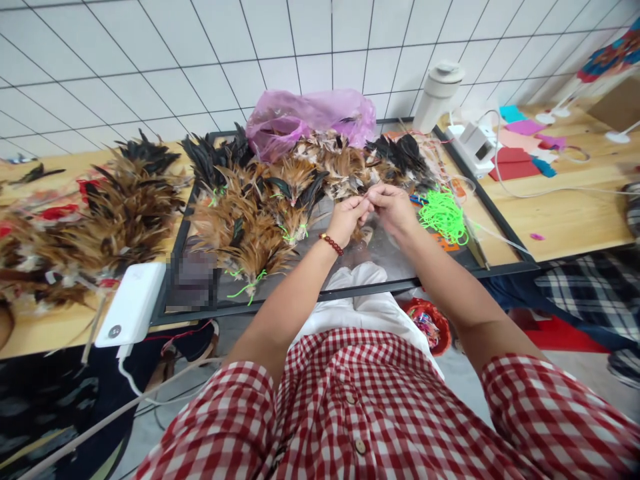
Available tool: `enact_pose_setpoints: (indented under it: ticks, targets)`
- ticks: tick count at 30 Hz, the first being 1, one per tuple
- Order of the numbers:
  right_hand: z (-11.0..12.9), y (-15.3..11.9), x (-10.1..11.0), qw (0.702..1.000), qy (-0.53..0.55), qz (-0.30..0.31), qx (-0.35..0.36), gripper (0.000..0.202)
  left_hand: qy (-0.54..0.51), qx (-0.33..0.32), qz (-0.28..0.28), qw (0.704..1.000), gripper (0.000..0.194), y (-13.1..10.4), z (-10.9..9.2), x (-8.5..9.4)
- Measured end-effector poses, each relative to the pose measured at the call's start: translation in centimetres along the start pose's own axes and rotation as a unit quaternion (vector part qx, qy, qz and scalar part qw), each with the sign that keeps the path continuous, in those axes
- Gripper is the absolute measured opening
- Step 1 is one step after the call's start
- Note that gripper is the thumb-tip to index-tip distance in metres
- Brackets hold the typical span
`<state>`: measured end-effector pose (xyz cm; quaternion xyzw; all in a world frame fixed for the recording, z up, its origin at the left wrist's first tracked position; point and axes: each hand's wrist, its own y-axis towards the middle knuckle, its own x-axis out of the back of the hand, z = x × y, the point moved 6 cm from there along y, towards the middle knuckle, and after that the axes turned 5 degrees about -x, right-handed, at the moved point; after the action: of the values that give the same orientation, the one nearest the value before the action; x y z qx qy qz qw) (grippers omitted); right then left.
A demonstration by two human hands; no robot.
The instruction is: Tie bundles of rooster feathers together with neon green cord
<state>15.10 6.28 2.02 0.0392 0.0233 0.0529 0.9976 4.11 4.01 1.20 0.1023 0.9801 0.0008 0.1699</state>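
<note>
A: Feathers, a small tuft (367, 197), are pinched between the fingertips of both hands over the middle of the glass surface (400, 263). The left hand (346, 220) is curled with thumb and forefinger pressed together on the tuft; the right hand (393, 207) is closed on it from the other side, the two hands touching. What exactly is gripped besides feathers cannot be told, as the fingers hide it.

B: What might go wrong from this position?

A: The tuft is judged to be loose at its base. Should the pinch be eased on either side, the feathers could be fanned apart or dropped through onto the lap, since the hands are held near the front edge of the surface.

B: And the things around?

A: Finished bundles (260, 227), tied with green cord, are piled just behind and to the left of the hands, toward the back edge. A sleeve or wrist could be dragged through them and a bundle knocked off. The heap of green cord (443, 215) lies just right of the right hand; a strand could be snagged and the heap pulled into a tangle.

B: Anything further off?

A: A pink bag (310, 117) rests at the back edge, and a white power bank (131, 303) lies at the front left corner, partly over the edge, its cable hanging down. It is judged liable to be tugged off by a knee.
</note>
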Motion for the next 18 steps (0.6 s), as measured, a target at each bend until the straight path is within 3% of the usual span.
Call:
enact_pose_setpoints:
  ticks: [4,9,14,18]
  targets:
    - [-0.5,1.2,1.8,0.999,0.015,-0.038,-0.009,0.061,-0.007,0.003,-0.009,1.0,0.039,0.0,0.2,0.1]
    - [-0.2,1.9,3.8,0.995,-0.088,-0.051,0.025,0.064,-0.029,0.024,-0.039,0.999,0.037,0.0,0.8,0.4]
    - [0.4,1.0,2.5,0.983,-0.167,-0.046,0.061,0.065,-0.048,0.039,-0.043,0.997,0.037,0.3,1.6,0.6]
    - [0.8,0.2,0.6,0.993,-0.11,0.009,0.048,0.057,-0.059,0.03,-0.038,0.997,0.036,0.5,1.7,0.6]
